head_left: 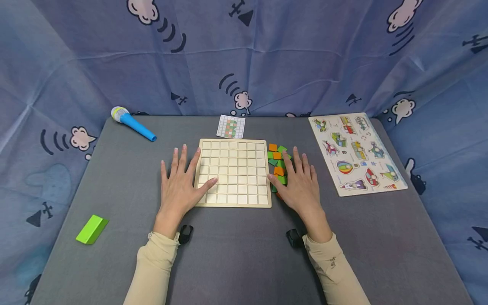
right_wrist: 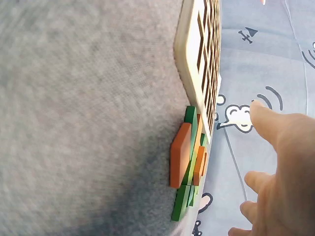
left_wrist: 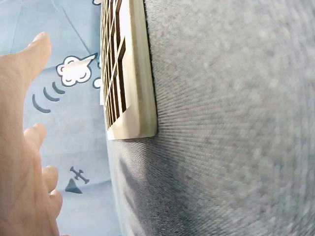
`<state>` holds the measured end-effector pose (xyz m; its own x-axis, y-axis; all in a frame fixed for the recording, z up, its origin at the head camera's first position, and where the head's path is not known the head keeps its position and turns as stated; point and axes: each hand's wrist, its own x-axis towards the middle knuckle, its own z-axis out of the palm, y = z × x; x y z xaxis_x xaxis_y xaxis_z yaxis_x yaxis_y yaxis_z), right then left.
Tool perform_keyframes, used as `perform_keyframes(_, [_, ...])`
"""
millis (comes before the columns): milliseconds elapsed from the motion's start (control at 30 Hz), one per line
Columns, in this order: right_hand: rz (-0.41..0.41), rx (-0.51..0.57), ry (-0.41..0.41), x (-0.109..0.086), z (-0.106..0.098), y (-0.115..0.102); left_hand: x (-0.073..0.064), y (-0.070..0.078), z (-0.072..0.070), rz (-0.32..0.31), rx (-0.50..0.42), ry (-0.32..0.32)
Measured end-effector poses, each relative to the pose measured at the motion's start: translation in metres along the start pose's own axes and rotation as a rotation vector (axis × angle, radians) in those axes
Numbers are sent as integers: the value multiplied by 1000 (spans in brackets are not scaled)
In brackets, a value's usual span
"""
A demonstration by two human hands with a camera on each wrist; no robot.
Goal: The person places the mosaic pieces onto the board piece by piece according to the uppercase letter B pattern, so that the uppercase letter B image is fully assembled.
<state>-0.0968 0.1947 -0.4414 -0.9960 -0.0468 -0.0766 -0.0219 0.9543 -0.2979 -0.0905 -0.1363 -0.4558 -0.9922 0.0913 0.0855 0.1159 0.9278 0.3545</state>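
Observation:
A square wooden grid board with raised dividers lies flat in the middle of the table. My left hand is spread at its left side, thumb and index finger overlapping the edge in the head view. On the other side my right hand is spread over a small pile of orange and green tiles, partly hiding them. Its thumb reaches the board's right edge. In the right wrist view an orange tile lies by the board's corner, below the raised fingers. Neither hand holds anything.
Behind the board lies a pattern card with a coloured grid. A toy microphone rests at the back left and a green block at the front left. A picture puzzle board lies at the right. Patterned cloth hangs around the table.

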Motion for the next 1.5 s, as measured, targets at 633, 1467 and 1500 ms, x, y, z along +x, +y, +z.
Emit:
perform_keyframes(633, [-8, 27, 0, 4, 2, 3, -1, -1, -2, -2, -7, -13])
perform_keyframes(1467, [-177, 379, -128, 45, -4, 27, -13, -29, -1, 55, -394, -304])
perform_keyframes(1500, [-171, 388, -119, 46, -4, 27, -13, -29, -1, 58, -392, -305])
